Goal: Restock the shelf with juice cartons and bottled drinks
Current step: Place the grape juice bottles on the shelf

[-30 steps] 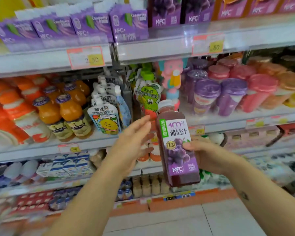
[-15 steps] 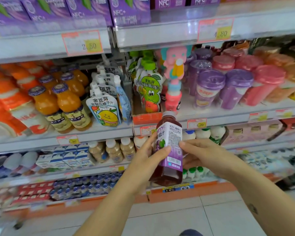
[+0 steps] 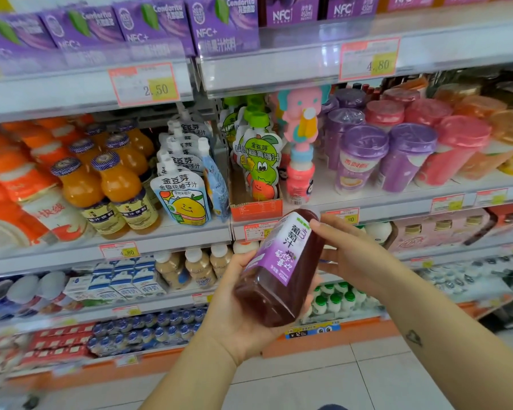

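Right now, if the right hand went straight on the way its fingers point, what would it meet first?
The dark purple grape juice bottle with the purple label. The right hand points left at it and holds its upper part, so nothing lies between them. What lies beyond the bottle is unclear in depth.

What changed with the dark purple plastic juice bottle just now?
The dark purple plastic juice bottle went from upright to tilted, base toward the camera. The left hand, open before, now cradles it from below; the right hand still holds its upper part. The shelves look unchanged.

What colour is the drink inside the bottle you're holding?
The bottle looks dark reddish purple inside, best seen in the head view.
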